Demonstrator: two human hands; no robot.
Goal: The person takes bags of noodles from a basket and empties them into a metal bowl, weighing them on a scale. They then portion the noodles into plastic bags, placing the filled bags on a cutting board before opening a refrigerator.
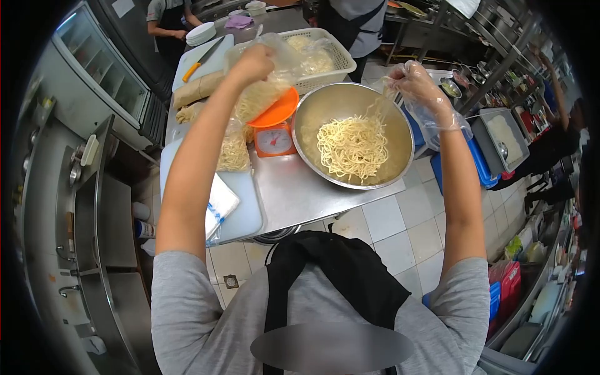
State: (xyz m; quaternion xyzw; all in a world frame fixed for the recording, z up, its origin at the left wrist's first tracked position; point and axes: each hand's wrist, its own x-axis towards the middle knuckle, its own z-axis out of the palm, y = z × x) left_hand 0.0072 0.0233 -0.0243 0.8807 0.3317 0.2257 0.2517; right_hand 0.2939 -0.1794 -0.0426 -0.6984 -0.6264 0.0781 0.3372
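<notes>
1. The left hand point(253, 62) is closed around the top of a clear plastic bag of yellow noodles point(262, 95), held over the orange-topped kitchen scale point(274, 130) mid-way along the steel counter point(294, 194).
2. The right hand point(415, 84), in a clear plastic glove, pinches thin noodle strands point(377, 109) above the large round steel bowl point(312, 112) at the counter's right edge.

noodles point(352, 147) in bowl point(312, 112) | scale point(274, 139) left – basket point(337, 57) behind
</notes>
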